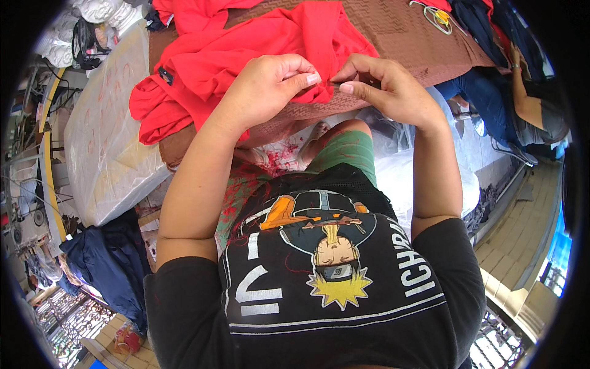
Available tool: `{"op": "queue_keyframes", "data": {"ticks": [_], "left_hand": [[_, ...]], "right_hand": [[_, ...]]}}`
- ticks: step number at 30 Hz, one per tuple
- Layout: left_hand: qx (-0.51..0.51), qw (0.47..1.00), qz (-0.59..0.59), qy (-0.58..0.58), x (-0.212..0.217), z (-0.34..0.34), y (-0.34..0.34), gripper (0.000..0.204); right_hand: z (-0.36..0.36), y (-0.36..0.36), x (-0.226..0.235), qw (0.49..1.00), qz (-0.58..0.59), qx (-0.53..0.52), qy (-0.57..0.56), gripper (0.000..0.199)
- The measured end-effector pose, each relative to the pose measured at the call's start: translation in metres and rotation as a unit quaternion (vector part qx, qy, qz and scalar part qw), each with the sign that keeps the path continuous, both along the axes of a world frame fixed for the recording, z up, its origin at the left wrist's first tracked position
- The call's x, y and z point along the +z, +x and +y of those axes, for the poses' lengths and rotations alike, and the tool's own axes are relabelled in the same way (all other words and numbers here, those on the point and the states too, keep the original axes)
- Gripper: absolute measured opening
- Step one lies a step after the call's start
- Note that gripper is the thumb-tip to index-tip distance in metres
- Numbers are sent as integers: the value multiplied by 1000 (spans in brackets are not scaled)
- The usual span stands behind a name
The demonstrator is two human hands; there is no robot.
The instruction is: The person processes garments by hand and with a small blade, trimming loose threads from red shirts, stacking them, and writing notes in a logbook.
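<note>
A red cloth garment (215, 55) lies bunched over the near edge of a table with a brown patterned cover (418, 37). My left hand (270, 86) is closed at the garment's near right part, pinching a fold of the red fabric between thumb and fingers. Just right of it, my right hand (390, 89) is curled, its fingertips at the edge of the same fold. Something small and dark shows at those fingertips, too small to name. Both hands work close together above the table's near edge.
A plastic-wrapped block (114, 129) stands left of the table. Dark blue cloth (110, 264) hangs lower left. A yellow-and-white cord (439, 18) lies on the table's far right. Another person (528, 111) sits at the right. Red thread scraps (273, 160) lie below the table edge.
</note>
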State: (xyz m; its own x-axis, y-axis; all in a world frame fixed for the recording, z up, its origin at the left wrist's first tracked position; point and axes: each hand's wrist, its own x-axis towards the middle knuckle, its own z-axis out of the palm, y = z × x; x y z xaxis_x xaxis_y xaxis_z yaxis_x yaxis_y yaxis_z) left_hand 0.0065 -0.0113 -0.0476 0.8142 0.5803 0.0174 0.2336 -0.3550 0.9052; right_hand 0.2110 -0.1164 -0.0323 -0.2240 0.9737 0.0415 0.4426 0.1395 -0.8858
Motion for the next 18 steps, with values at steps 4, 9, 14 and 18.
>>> {"op": "queue_keyframes", "data": {"ticks": [4,9,14,18], "left_hand": [[-1,1000,-20,-9,0,-1,0,20],[-3,1000,-16,8,0,-3,1,20],[-10,999,-12,52,3,-7,2,19],[-36,994,-71,80,6,-5,-3,18]], "right_hand": [[2,-1,-4,1000,-11,2,-15,13],[4,-8,2,1000,-12,5,-24,11],[7,-5,-6,999,10,28,-24,11],[8,-7,-2,998,-42,40,-17,14]]}}
